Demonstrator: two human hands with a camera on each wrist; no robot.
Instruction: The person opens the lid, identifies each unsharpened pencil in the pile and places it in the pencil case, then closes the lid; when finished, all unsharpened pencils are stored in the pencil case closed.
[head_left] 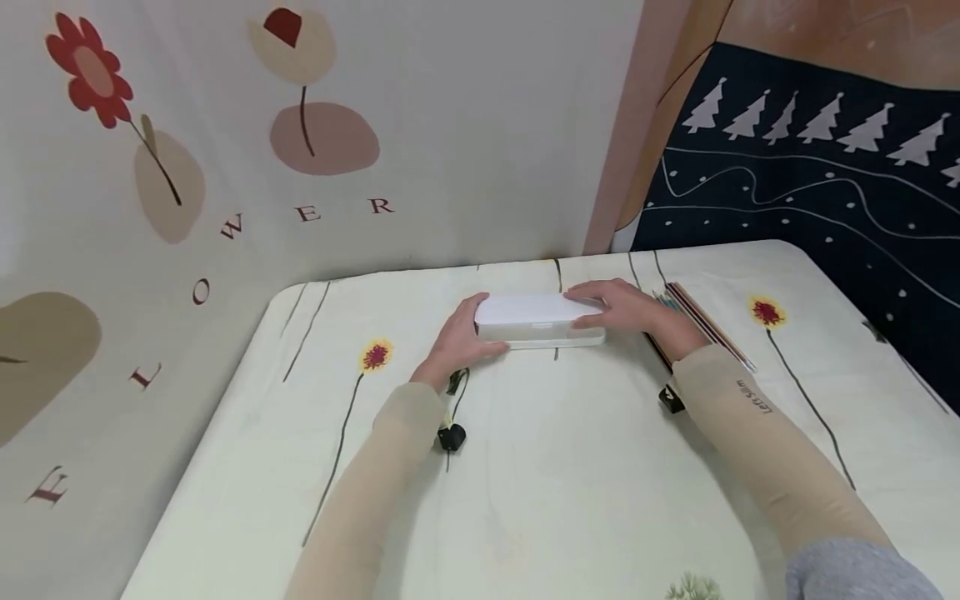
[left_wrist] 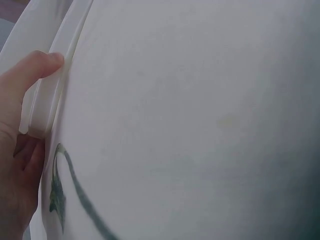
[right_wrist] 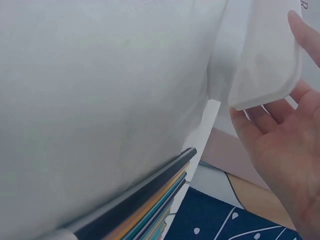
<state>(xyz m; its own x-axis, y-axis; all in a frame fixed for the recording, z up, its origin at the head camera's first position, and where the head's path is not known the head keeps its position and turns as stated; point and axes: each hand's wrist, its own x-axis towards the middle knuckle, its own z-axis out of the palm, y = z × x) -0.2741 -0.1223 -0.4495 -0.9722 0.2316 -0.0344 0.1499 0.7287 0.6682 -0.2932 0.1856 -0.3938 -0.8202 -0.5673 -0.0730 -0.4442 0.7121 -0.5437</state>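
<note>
A long white plastic box [head_left: 525,310] with rounded corners lies crosswise near the far side of the table. My left hand [head_left: 463,337] grips its left end, thumb along the low front edge. In the left wrist view that thumb [left_wrist: 47,65] presses on the pale rim, with fingers tucked beneath the end. Around the right end, my right hand [head_left: 618,304] has its thumb at the front and its fingers over the top. The right wrist view shows the smooth white lid [right_wrist: 270,55] between thumb and fingers, beside a translucent wall [right_wrist: 230,50]. The box's inside is hidden.
Coloured pencils [head_left: 708,325] lie in a bundle right of the box, partly behind my right forearm. The table [head_left: 555,467] has a pale flowered cloth. A printed curtain [head_left: 480,150] hangs behind it, and a dark tree-patterned cloth [head_left: 795,175] is at the right.
</note>
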